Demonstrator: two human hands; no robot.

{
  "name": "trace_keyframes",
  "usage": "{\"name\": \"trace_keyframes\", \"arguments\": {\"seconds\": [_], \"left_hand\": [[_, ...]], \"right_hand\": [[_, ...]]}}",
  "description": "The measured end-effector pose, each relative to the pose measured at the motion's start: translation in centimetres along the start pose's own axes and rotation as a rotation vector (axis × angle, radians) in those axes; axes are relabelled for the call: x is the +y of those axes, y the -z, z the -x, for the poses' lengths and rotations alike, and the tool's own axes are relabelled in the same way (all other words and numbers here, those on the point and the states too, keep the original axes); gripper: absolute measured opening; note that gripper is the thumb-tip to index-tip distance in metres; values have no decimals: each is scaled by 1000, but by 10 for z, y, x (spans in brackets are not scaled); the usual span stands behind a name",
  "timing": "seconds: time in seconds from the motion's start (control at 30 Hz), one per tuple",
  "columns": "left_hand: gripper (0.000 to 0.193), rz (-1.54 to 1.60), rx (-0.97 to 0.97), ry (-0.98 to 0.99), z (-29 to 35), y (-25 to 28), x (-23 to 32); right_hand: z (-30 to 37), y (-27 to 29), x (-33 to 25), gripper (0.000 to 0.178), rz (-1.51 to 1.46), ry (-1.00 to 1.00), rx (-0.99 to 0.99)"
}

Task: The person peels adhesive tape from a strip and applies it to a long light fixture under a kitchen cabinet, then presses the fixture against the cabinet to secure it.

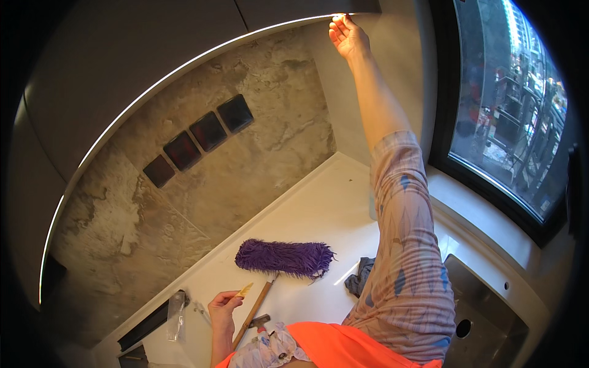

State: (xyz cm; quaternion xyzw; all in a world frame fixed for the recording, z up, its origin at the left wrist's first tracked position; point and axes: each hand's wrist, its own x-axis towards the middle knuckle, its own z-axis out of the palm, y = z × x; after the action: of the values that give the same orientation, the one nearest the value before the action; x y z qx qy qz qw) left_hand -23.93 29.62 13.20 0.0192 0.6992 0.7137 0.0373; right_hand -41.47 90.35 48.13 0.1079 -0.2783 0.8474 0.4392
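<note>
My right arm stretches up to the upper right, where my right hand has its fingertips pinched at the end of the glowing light strip along the cabinet's lower edge. What those fingers hold, if anything, is lost in the glare. Low in front of me, my left hand is closed on a small, thin, pointed yellow piece between thumb and fingers. Just beyond it, a purple shaggy duster lies on the white counter. A wooden handle runs beside my left hand.
A hammer and a dark grey cloth lie on the counter. A clear plastic piece rests at the left by a long black slot. Dark socket panels line the wall. A sink and window are at right.
</note>
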Motion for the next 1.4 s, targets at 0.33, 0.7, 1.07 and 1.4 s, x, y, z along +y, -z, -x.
{"name": "trace_keyframes", "arguments": {"seconds": [0.33, 0.7, 1.07, 1.4], "left_hand": [[14, -13, 29, 72, -4, -12, -2], [13, -9, -2, 128, -6, -17, -11], [12, -3, 4, 160, -5, -23, -10], [12, -1, 11, 165, 3, -21, -9]], "right_hand": [[-9, -4, 3, 14, 171, 136, 52], [-14, 0, 19, 19, 457, 470, 139], [-20, 6, 21, 13, 765, 770, 301], [-4, 4, 31, 6, 358, 390, 153]]}}
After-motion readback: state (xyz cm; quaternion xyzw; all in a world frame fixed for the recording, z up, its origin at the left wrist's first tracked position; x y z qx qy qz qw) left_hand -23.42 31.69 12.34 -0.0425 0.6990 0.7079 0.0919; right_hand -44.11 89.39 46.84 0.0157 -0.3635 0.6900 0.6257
